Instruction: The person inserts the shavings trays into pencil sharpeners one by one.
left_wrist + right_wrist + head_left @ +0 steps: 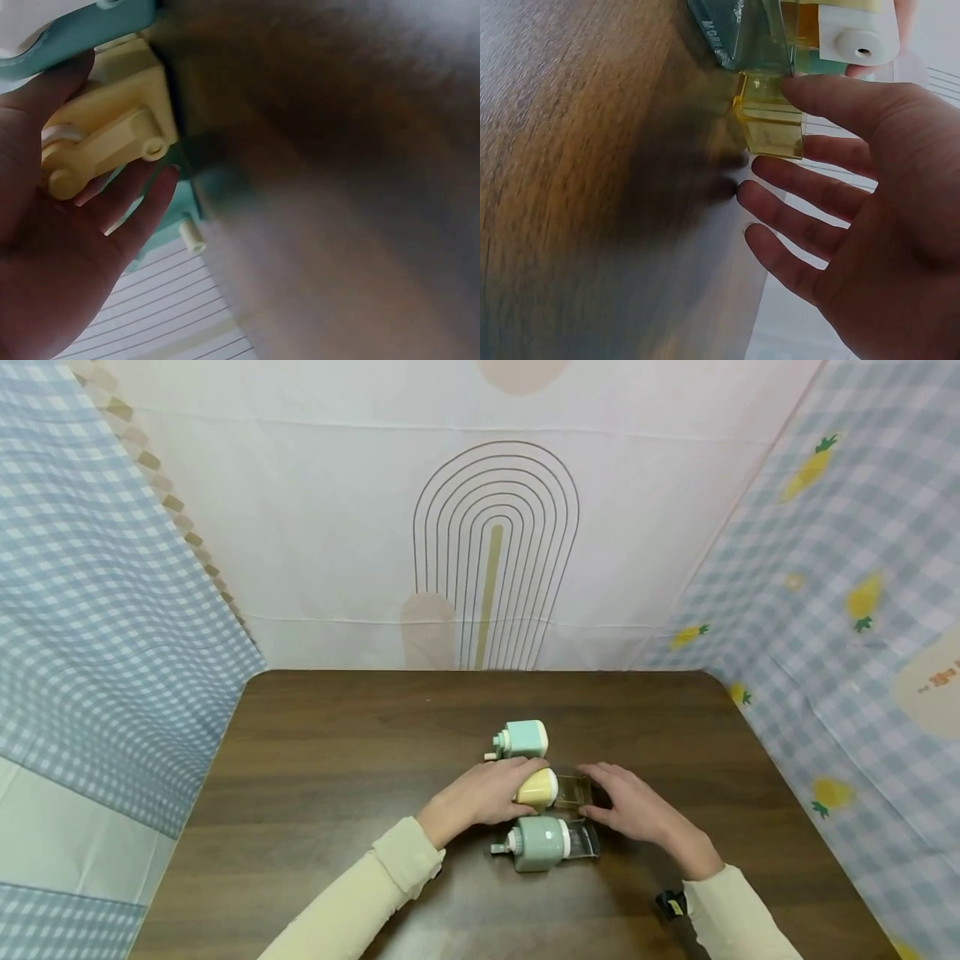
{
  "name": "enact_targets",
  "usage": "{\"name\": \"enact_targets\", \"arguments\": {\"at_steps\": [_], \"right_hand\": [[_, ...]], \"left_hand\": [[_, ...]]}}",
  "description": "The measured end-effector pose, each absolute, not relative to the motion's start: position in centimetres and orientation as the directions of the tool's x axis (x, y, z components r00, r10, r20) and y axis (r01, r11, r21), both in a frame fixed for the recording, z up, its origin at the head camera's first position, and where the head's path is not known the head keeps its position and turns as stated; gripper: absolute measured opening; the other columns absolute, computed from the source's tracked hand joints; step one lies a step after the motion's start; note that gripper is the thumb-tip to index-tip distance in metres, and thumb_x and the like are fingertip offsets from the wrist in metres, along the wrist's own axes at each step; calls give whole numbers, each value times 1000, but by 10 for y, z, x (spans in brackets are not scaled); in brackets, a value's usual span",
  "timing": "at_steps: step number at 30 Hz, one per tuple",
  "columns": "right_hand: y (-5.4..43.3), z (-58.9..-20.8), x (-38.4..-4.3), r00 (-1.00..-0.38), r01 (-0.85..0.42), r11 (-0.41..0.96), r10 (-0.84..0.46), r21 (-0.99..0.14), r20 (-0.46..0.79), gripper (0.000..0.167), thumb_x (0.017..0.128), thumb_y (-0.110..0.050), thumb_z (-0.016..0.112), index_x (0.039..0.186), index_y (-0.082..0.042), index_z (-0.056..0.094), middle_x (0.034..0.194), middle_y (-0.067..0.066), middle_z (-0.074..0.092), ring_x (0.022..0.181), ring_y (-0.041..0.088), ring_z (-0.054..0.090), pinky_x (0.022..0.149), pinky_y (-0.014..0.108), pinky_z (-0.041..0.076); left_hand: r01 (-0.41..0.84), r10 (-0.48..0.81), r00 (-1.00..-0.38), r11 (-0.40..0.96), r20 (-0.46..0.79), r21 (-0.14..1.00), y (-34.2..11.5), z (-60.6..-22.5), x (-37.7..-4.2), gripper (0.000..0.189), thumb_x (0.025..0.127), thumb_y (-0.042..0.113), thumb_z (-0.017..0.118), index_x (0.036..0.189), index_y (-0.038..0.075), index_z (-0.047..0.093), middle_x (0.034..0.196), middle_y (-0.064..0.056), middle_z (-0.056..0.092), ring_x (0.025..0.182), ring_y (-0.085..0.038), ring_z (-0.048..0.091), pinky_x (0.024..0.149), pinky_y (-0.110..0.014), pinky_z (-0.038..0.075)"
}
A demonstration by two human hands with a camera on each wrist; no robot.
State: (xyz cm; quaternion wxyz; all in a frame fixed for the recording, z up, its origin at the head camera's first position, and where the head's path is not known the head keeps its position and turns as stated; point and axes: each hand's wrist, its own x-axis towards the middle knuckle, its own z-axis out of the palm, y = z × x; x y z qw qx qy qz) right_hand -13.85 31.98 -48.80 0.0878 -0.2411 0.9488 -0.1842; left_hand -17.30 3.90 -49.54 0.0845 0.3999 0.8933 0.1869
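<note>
Step in hand, as you appear to have it: working the drawer of the middle sharpener, body braced on one side, drawer handled on the other. Your left hand (pixel 487 793) holds the yellow boxy plastic hand-crank sharpener (pixel 536 787), thumb and fingers closed about its body; its yellow crank (pixel 112 142) faces your left. Your right hand (pixel 630 797) is narrowed at thumb and index finger, which sit either side of the translucent amber plastic drawer (pixel 572 791) in what looks like a light pinch; pressure cannot be told. Other fingers loosely spread.

Location: the sharpener sits on the dark wood-grain table (pixel 337 735), between the pale teal plastic sharpener (pixel 525 739) beyond it and the grey-green rounded plastic sharpener (pixel 540 843) nearer you. The latter's clear plastic drawer (pixel 582 840) juts out to the right, close beside your thumb.

Judgement: next move calls for a firm left hold and a straight slide along the drawer's line. Inward or outward, unclear. Watch the neighbouring drawer; your thumb could knock it.
</note>
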Motion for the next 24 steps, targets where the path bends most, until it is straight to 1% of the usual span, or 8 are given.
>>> {"name": "enact_targets", "arguments": {"at_steps": [4,11,18,24], "right_hand": [[321,-489,-139,-872,-426,820,-485,-381,-67,57,96,-22,81,144,1,60,137,18,65,122,37,64,99,57,54],[322,-489,-138,-876,-418,821,-478,-389,-67,53,95,-20,82,141,-1,63,134,15,67,118,35,65,97,56,55],[321,-490,-138,-875,-412,814,-479,-409,-71,53,96,-21,82,141,-2,64,135,14,68,119,34,66,97,55,55],[319,-488,-139,-861,-438,792,-506,-425,-55,51,96,-19,81,140,-1,64,135,14,68,119,33,67,97,54,56]], "left_hand": [[672,740,-672,600,16,434,38,-501,-174,68,95,38,82,154,23,51,132,4,65,110,-11,64,91,-36,56],[668,745,-666,570,42,478,37,-502,-173,64,96,35,82,151,22,53,130,4,65,109,-11,63,91,-36,56],[667,742,-669,577,37,471,37,-504,-173,63,97,36,80,152,24,52,132,5,65,111,-10,63,91,-36,56],[664,742,-669,571,42,483,36,-503,-172,64,97,35,80,153,22,51,134,4,64,112,-11,63,92,-36,56]]}}
